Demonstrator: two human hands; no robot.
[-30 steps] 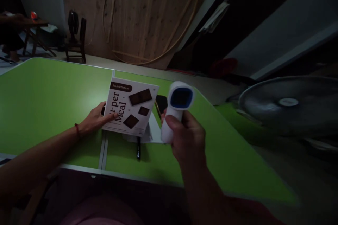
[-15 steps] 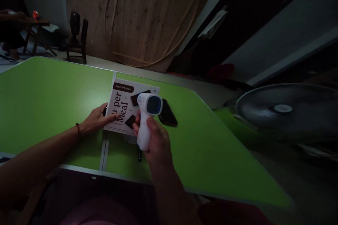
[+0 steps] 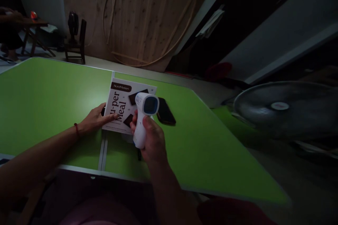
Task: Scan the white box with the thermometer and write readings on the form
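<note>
R hand grips thermometer in front of box, L hand on box

Thermometer's white, held up over green table, right of the table's ctr seam, dark screen facing near side. R hand's fingers wrapped round its handle, thumb on the near right of it. Seen from here it covers box's right part; can't tell if the two touch

Box is white w/ dark label "NutriMotion", big "Meal" lettering & pics of dark bars, mostly right of seam, front turned to near side. L hand grips its left edge: thumb across front, other fingers mostly hidden at/behind edge. Red band round L wrist. Sth pale pokes out at box's near edge, too dim to ID; dark stick just nearer, partly hidden. Phone lies on green table just right of thermometer, screen dark

Further out: big fan at right, past green table's edge. Far side: round wood panel upright at wall; left of it, chair w/ small fan. Far left: another person by brown table, red item on it
</note>
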